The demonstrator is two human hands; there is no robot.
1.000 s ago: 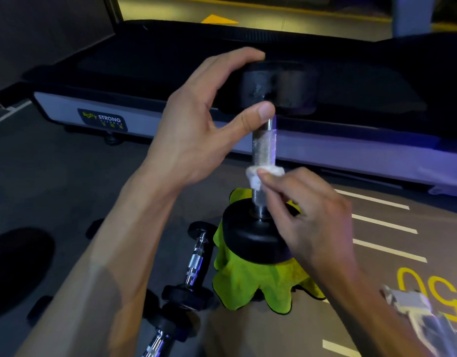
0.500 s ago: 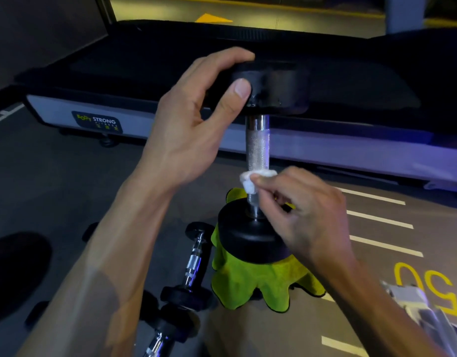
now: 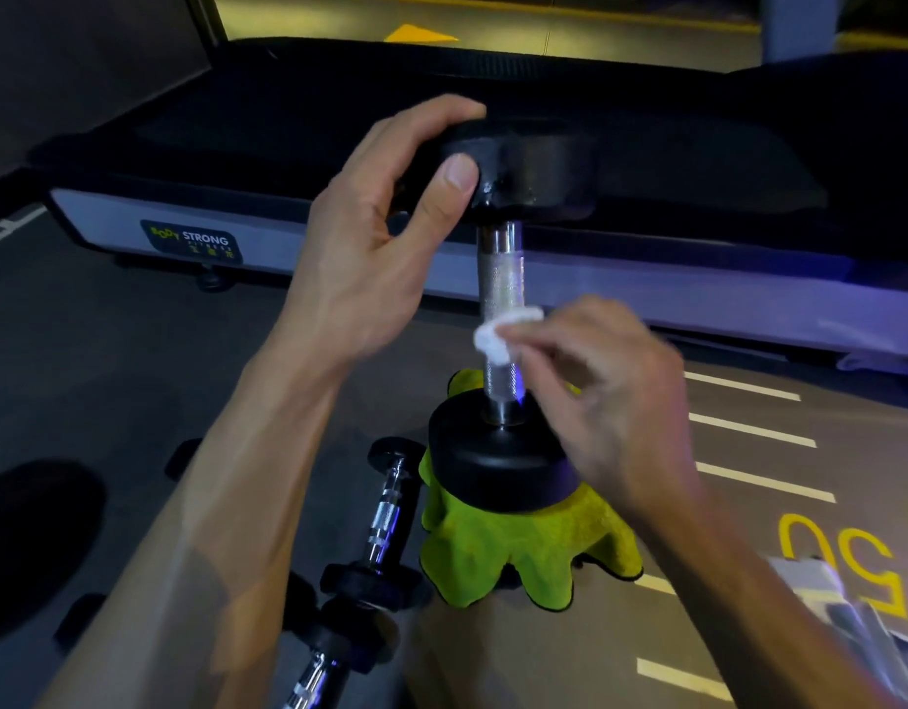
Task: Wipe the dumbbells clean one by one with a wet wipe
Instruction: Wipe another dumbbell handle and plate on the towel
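Note:
A black dumbbell (image 3: pixel 500 455) stands upright on a yellow-green cloth (image 3: pixel 513 552), its knurled steel handle vertical. My left hand (image 3: pixel 375 248) grips the top weight, thumb on its side and fingers over its upper face. My right hand (image 3: pixel 610 396) pinches a small white wet wipe (image 3: pixel 498 337) against the middle of the handle. Two smaller chrome-handled dumbbells lie on the floor to the left: one (image 3: pixel 385 519) beside the cloth, another (image 3: pixel 334 652) nearer me.
A low black and grey machine (image 3: pixel 621 278) labelled STRONG runs across the back. White lines and a yellow 50 (image 3: pixel 846 560) mark the floor at right. A pale packet (image 3: pixel 825 596) shows at the lower right, partly behind my right arm. A dark round shape (image 3: pixel 32 534) lies far left.
My left thumb has moved from the top of the handle up onto the side of the top weight. The wipe has risen from near the lower weight to about mid-handle.

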